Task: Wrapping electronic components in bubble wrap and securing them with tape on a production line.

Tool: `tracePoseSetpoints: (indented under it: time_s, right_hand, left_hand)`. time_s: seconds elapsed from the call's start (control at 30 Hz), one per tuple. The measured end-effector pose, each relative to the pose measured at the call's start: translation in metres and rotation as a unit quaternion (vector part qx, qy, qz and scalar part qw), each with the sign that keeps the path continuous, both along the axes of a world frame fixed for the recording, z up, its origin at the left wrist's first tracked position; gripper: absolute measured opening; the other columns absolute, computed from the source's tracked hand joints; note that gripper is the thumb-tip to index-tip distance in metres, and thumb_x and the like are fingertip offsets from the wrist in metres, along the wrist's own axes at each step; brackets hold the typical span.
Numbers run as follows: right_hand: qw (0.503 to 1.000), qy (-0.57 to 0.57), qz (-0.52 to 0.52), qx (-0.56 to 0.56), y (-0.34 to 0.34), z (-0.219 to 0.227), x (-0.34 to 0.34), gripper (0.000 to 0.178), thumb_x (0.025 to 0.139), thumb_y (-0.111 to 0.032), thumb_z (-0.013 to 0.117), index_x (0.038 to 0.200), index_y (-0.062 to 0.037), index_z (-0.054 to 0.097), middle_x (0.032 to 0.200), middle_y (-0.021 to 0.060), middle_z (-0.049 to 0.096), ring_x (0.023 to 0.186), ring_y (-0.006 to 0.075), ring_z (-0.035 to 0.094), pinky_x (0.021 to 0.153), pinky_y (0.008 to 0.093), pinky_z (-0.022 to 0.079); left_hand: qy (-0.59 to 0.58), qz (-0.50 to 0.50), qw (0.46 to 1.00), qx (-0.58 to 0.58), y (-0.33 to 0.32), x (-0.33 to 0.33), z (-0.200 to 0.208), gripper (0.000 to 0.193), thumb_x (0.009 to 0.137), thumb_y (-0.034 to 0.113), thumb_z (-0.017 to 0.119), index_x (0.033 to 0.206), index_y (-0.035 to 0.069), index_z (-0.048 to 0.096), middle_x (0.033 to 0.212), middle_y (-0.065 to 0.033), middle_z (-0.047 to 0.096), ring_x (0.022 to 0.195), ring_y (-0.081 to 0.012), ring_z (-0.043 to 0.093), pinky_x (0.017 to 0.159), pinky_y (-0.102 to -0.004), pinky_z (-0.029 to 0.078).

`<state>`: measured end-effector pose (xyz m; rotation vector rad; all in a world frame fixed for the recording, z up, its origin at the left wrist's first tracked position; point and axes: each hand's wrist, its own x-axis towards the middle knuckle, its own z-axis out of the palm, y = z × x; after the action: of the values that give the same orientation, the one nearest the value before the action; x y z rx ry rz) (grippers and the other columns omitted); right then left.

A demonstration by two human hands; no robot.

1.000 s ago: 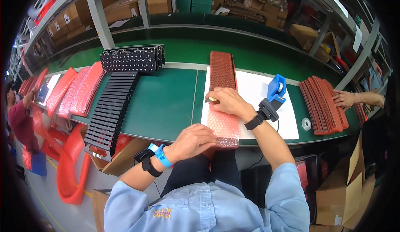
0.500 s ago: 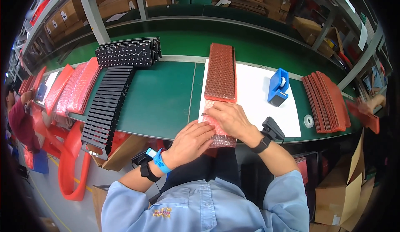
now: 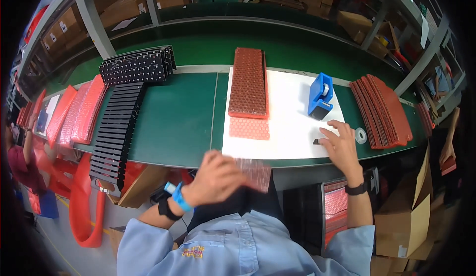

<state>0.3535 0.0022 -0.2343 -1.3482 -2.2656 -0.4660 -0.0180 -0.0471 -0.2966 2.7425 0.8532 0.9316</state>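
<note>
My left hand (image 3: 215, 177), smeared by motion, is closed in front of the table edge. From its fingers a clear, pinkish piece of bubble wrap (image 3: 257, 173) sticks out to the right. My right hand (image 3: 342, 147) hovers over the white sheet (image 3: 287, 144), thumb and fingers curved but apart. A small dark piece (image 3: 316, 141) shows at the thumb tip; its kind cannot be made out. Beyond the hands lies a brown-red bubble-wrapped pack (image 3: 248, 85), with pink bubble wrap (image 3: 249, 128) showing at its near end. A blue tape dispenser (image 3: 320, 97) stands beyond my right hand.
A tape roll (image 3: 360, 136) and several red wrapped packs (image 3: 379, 112) are at the right. Black slotted panels (image 3: 119, 132), dotted black panels (image 3: 136, 67) and pink bubble bags (image 3: 89, 110) are at the left. An open carton (image 3: 406, 221) stands below right. Co-workers are at both sides.
My right hand has left the bubble wrap and moved right, beside the tape dispenser. My left hand has drawn back and left. The co-worker's hand at the right has lowered with a red pack.
</note>
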Motion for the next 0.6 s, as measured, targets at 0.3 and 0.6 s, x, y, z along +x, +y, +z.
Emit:
tracePoseSetpoints:
  time_s: [0.3,0.6]
  right_hand:
    - [0.961,-0.051,0.260,-0.080,0.061,-0.023,-0.092,0.013,0.079,-0.013,0.074,0.089,-0.0074,0.067,0.109,0.0081,0.065,0.092,0.0229,0.064,0.078,0.0360,0.048]
    - [0.891,0.331,0.072,-0.303,0.128,-0.033,-0.107,0.009,0.085,-0.011,0.070,0.085,-0.0040,0.065,0.104,0.0098,0.065,0.078,0.0196,0.063,0.067,0.0319,0.049]
  left_hand:
    - [0.061,-0.043,0.942,-0.327,0.014,-0.015,0.088,0.041,0.083,0.024,0.074,0.119,0.007,0.062,0.097,-0.0140,0.069,0.099,-0.0332,0.065,0.087,-0.0413,0.051]
    - [-0.033,0.029,0.988,-0.148,0.196,0.010,0.038,0.022,0.083,0.023,0.078,0.084,0.004,0.067,0.133,-0.0143,0.053,0.125,-0.0321,0.048,0.099,-0.0395,0.044]
